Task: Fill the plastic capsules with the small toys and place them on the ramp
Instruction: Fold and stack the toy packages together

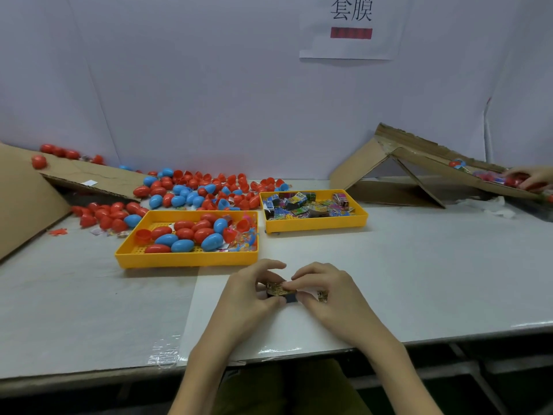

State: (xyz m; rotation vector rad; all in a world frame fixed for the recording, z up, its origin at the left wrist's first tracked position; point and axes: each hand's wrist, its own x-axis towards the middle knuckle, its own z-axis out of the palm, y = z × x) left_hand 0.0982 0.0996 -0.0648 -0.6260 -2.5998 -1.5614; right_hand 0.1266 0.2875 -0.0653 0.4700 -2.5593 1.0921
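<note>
A person works at a white worktable (pixel 419 265), seen from above the hands. The left hand (pixel 254 292) and right hand (pixel 329 295) meet near the table's front edge. Both have their fingers curled and pinch a small dark toy packet with gold print (pixel 276 290) between thumbs and fingertips. A gold-printed scrap (pixel 322 295) shows under the right hand; whether it belongs to the same packet cannot be told.

Beyond the hands to the left, a yellow plastic tray (pixel 185 260) holds red and blue egg-shaped plastic capsules (pixel 185 235) and some clear-wrapped bright toys (pixel 244 235). Just right of it and further back, a second yellow tray (pixel 314 226) is filled with small colourful toy packets (pixel 308 205). Behind both trays lies a loose heap of capsules (pixel 206 190).

At the far right a brown cardboard ramp (pixel 425 163) slopes down to the right, with capsules on it and another person's hand (pixel 535 178) among them. A second cardboard slope (pixel 27 199) stands at the far left. A white paper sign (pixel 350 40) hangs on the back wall.
</note>
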